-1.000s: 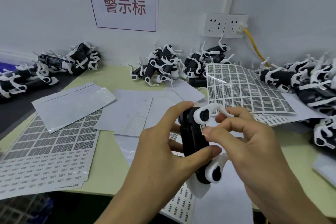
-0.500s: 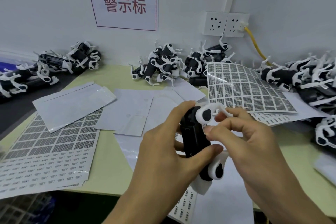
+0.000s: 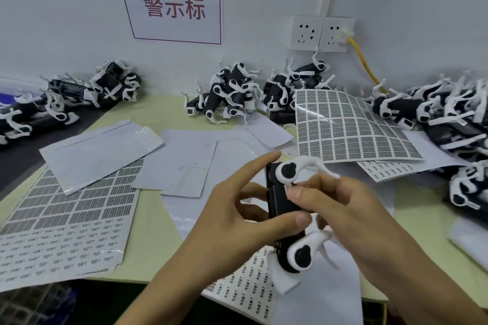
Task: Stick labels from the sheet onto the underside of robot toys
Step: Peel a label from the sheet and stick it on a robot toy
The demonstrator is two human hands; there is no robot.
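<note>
A black-and-white robot toy (image 3: 281, 200) is held belly-up above the table's near edge. My left hand (image 3: 232, 221) grips its black body, thumb across the middle and index finger at the far end. My right hand (image 3: 340, 211) pinches at the toy's underside near the upper white leg, where a small label edge shows under the thumb. A label sheet (image 3: 346, 126) with a full grid lies at the back right. Another label sheet (image 3: 66, 216), partly peeled, lies at the left. A third label sheet (image 3: 245, 290) sits under my hands.
Piles of robot toys line the wall: a left pile (image 3: 79, 92), a middle pile (image 3: 232, 95) and a right pile (image 3: 443, 119). Blank backing papers (image 3: 100, 153) cover the table's middle. A yellow cable (image 3: 367, 66) hangs from a wall socket (image 3: 335, 34).
The toy and both hands have stayed almost in place. My right thumb has pressed closer onto the toy's underside, and my left index finger has stretched out along the toy's far end.
</note>
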